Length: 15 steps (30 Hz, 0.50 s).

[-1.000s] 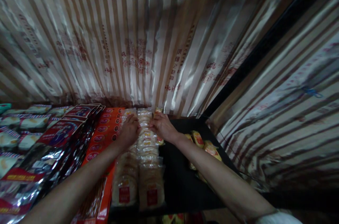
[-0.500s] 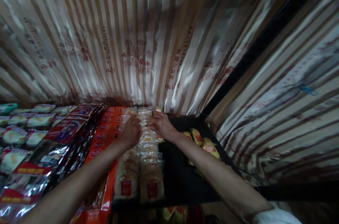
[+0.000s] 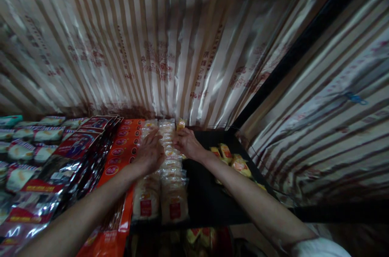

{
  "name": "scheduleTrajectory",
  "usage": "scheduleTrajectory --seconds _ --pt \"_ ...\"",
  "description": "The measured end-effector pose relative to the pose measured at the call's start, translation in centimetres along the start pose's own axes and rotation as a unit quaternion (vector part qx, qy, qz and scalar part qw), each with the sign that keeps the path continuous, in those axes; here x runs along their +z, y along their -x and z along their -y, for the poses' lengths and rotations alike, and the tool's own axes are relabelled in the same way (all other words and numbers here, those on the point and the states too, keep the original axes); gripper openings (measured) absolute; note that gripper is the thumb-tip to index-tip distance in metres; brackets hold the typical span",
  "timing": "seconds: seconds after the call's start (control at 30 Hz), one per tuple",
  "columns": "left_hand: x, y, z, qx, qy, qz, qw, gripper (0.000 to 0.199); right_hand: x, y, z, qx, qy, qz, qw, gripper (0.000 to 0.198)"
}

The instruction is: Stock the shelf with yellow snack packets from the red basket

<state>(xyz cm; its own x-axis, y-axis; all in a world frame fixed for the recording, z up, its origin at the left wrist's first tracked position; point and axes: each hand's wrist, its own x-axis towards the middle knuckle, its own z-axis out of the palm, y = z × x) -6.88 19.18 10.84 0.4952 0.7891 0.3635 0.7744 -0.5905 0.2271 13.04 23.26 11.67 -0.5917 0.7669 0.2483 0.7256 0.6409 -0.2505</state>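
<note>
Two rows of clear-wrapped round flat breads with red labels run front to back on a black shelf. My left hand lies over the left row, its fingers stretched forward across the wrappers. At the right row's far part, my right hand reaches in from the right with its fingers bent together against the packs. What is between those fingertips is hidden. Just behind that hand, a small yellow packet stands beside the right row's far end.
Orange packs, dark red bags and white-and-purple wrapped packs fill the left side. Several yellow packets lie under my right forearm. Striped sheeting hangs behind, and a black post slants up at the right.
My left hand has flattened a little, with its fingers reaching farther over the packs. My right hand has barely moved. The view has shifted slightly.
</note>
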Motion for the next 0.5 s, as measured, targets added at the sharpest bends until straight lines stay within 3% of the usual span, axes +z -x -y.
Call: scheduleTrajectory --seconds 0.17,0.37,0.5 --pt "0.3 0.2 -0.2 -0.013 -0.008 0.059 0.998 0.003 0.1 0.1 0.0 0.012 0.003 0.000 1.000 0.004" --pt "2.2 0.1 1.0 -0.033 0.022 -0.034 0.999 0.008 0.0 1.0 0.5 -0.010 -0.018 -0.026 0.999 0.013" --pt "1.6 0.1 0.5 -0.042 0.037 -0.049 0.997 0.008 0.2 1.3 0.7 -0.008 -0.014 -0.004 1.000 0.007"
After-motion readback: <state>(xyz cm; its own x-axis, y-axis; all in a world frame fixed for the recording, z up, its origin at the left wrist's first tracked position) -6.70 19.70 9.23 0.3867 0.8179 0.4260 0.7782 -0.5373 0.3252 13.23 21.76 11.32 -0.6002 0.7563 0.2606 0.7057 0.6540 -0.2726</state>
